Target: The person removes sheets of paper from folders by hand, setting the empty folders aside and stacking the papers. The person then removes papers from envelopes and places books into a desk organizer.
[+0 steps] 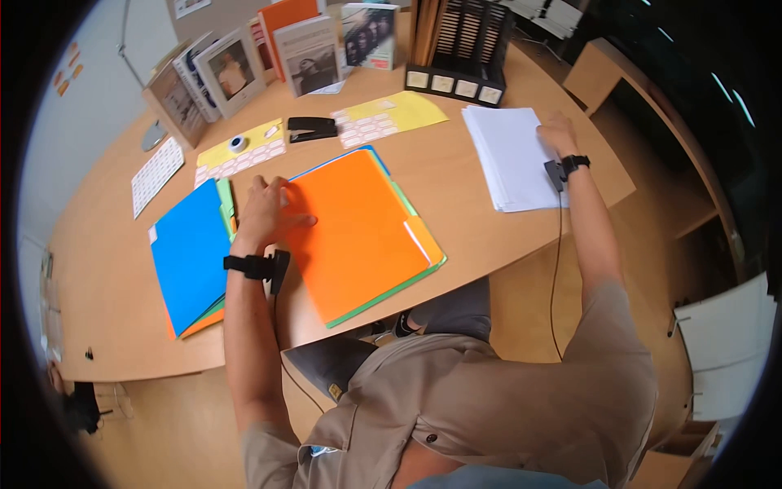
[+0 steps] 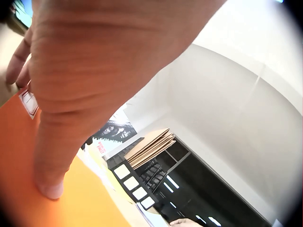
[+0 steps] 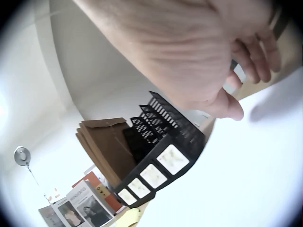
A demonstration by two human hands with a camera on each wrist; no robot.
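Orange folder [image 1: 362, 236], touching your spread left hand [image 1: 263, 213], has bare tabletop [image 1: 464, 224] rightward, then paper [image 1: 509, 159] under your relaxed right hand [image 1: 559, 134].

In the head view, a folder stack [image 1: 358, 236] lies mid-frame on the table [image 1: 106, 310], the left hand [image 1: 265, 213] at its left edge. A folder pile [image 1: 189, 253] lies to its left; at right, a paper stack [image 1: 513, 155] lies under the right hand [image 1: 558, 134]. Behind the mid-frame folders, a stapler [image 1: 312, 129] lies between two label sheets [image 1: 366, 130]. Books [image 1: 308, 61] stand from upper left to top centre; right of them, behind the paper stack, stands a file organiser [image 1: 464, 57].
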